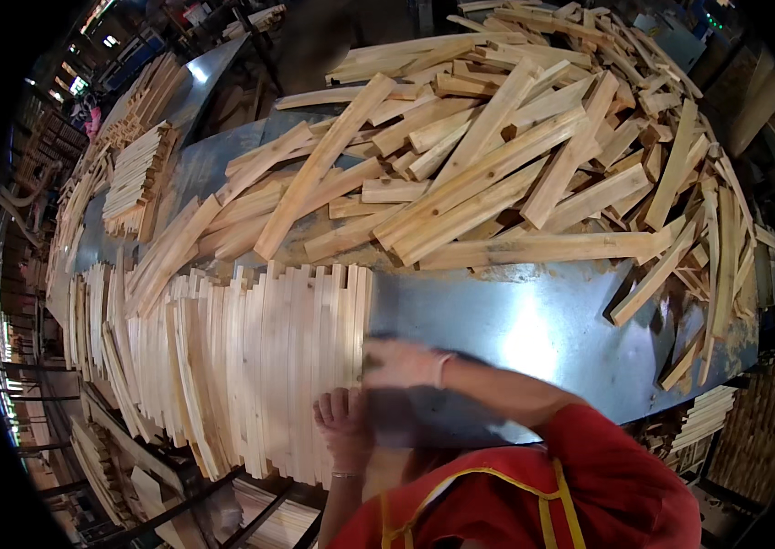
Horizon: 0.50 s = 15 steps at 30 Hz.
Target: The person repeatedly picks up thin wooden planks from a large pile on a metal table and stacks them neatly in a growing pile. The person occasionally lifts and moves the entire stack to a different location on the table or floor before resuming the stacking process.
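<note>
A row of pale wooden strips (291,366) stands packed side by side on the metal table, left of my body. My left hand (346,428) rests on the near right part of this row, its fingers laid over the strips and nothing visibly gripped. At the row's right edge is my right hand (403,363), smeared by motion. Its fingertips are at or close to the last strip; whether they touch or grip it I cannot make out.
A large jumbled heap of wooden strips (497,174) covers the far side of the metal table (488,320). Another stack of strips (135,178) sits at the far left. Below the table's right edge are more stacked strips (703,419). Metal bars (181,508) run at the lower left.
</note>
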Each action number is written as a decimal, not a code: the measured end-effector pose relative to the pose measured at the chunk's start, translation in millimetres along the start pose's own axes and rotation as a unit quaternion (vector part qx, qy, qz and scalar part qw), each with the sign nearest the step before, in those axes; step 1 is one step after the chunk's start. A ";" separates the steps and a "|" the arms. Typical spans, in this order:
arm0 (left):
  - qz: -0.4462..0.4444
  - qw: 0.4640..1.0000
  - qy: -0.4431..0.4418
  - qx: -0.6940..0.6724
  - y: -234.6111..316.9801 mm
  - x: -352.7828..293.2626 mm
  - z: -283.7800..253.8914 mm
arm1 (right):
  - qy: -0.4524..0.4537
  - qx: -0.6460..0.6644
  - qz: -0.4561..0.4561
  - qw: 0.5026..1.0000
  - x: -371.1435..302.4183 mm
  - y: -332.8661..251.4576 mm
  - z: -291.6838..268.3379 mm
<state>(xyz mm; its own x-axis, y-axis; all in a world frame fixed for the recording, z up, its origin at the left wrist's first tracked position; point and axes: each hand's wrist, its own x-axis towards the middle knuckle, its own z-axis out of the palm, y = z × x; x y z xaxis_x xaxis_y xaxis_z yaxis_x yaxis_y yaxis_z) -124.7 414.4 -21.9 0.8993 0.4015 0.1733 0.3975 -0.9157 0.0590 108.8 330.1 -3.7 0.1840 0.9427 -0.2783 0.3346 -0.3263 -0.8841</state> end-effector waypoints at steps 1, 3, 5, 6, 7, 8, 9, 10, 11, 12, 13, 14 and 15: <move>-0.006 0.999 -0.032 -0.002 -1.9 2.6 0.3 | 0.147 -0.074 -0.054 0.985 -10.3 15.3 -24.2; -0.017 0.999 -0.036 0.015 4.1 3.9 -2.7 | 0.260 -0.318 -0.036 0.911 -38.3 33.4 -113.0; -0.050 0.998 -0.036 0.029 6.5 3.7 -2.8 | 0.338 -0.437 -0.012 0.834 -69.8 55.1 -171.1; -0.041 0.997 -0.052 0.032 7.9 7.4 -0.9 | 0.287 -0.452 0.002 0.845 -87.4 85.7 -185.1; -0.039 0.996 -0.071 0.038 6.4 8.5 -2.0 | 0.198 -0.545 0.026 0.814 -99.3 111.8 -192.3; -0.041 0.994 -0.085 0.046 4.1 13.8 -4.8 | 0.169 -0.546 0.049 0.819 -103.6 118.7 -196.0; -0.056 0.993 -0.093 0.043 5.7 16.4 -8.9 | 0.138 -0.550 0.071 0.821 -105.5 113.4 -192.0; -0.075 0.991 -0.104 0.039 7.6 13.6 -13.1 | 0.119 -0.527 0.058 0.840 -108.7 94.0 -182.5; -0.083 0.991 -0.102 0.023 4.8 11.6 -11.1 | 0.101 -0.507 0.049 0.855 -114.2 69.8 -177.5; -0.083 0.992 -0.099 0.002 0.0 9.2 -3.5 | 0.092 -0.482 0.073 0.868 -120.2 47.2 -169.4; -0.077 0.992 -0.099 -0.022 -5.2 4.4 -0.7 | 0.083 -0.455 0.104 0.880 -121.2 30.7 -159.5; -0.075 0.993 -0.092 -0.029 -7.2 5.1 -3.2 | 0.114 -0.406 0.107 0.900 -117.1 22.7 -152.3; -0.070 0.993 -0.085 -0.034 -10.9 5.0 -7.6 | 0.146 -0.354 0.112 0.917 -112.3 16.1 -143.7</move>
<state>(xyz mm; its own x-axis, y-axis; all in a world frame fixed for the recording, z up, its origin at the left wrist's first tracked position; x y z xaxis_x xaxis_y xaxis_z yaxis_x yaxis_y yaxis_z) -125.9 426.2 -14.2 0.8567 0.5158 -0.0096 0.5120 -0.8478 0.1384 226.3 209.0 67.4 0.5262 0.8213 -0.2204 0.7551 -0.5704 -0.3232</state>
